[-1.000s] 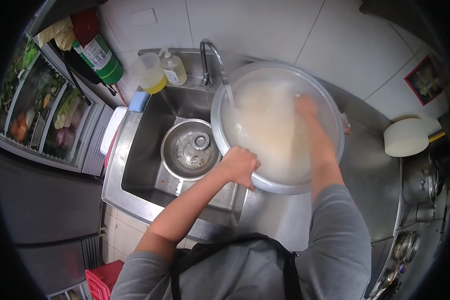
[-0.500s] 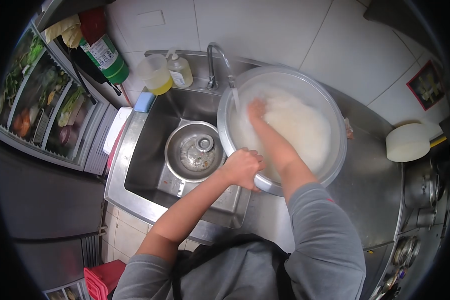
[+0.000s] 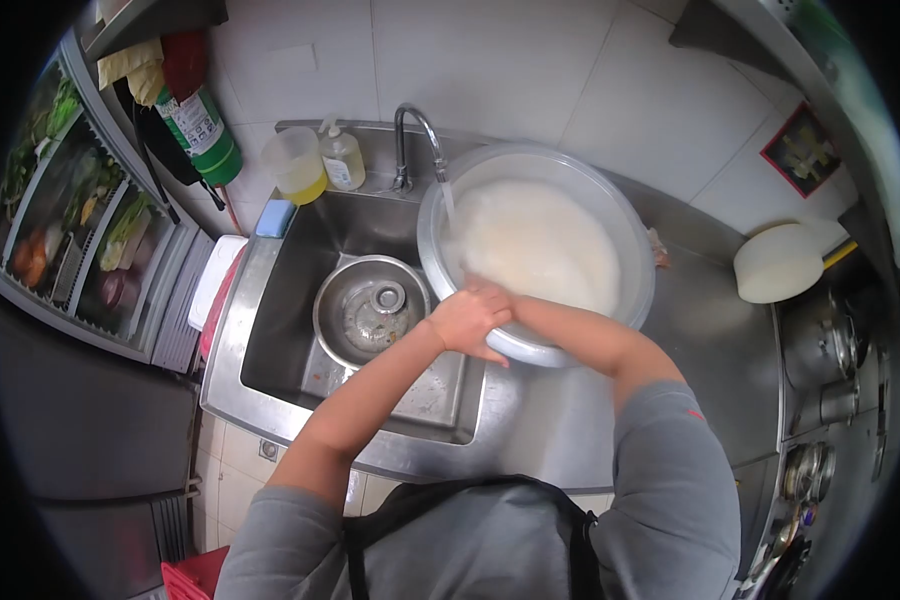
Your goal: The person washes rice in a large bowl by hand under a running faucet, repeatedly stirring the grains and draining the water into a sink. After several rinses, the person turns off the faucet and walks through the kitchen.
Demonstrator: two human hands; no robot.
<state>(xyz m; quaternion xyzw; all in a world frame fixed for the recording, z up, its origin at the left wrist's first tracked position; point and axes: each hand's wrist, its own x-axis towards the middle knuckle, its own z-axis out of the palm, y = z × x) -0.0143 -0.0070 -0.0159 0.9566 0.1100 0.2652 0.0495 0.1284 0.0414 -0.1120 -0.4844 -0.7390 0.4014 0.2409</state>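
Note:
A big round basin (image 3: 635, 250) stands on the counter at the sink's right edge. Cloudy water and a pale, rice-like mass (image 3: 540, 235) fill it. My left hand (image 3: 470, 320) is closed on the basin's near-left rim, with the thumb outside. Just beyond it, my right hand (image 3: 490, 287) is inside the basin near that same rim, its fingers mostly hidden behind the left hand. From the faucet (image 3: 410, 145), a stream of water (image 3: 448, 205) runs into the basin's left side.
In the sink (image 3: 280, 340) sits a steel bowl (image 3: 325, 345) with a small round metal piece in it. Behind stand a soap bottle (image 3: 343, 160) and a tub of yellow liquid (image 3: 295, 165), near a blue sponge (image 3: 275, 218). A fridge (image 3: 130, 340) is at left.
My right hand has moved from the middle-left of the basin back toward the near rim, beside my left hand. The left hand stays on the rim. The view has shifted slightly.

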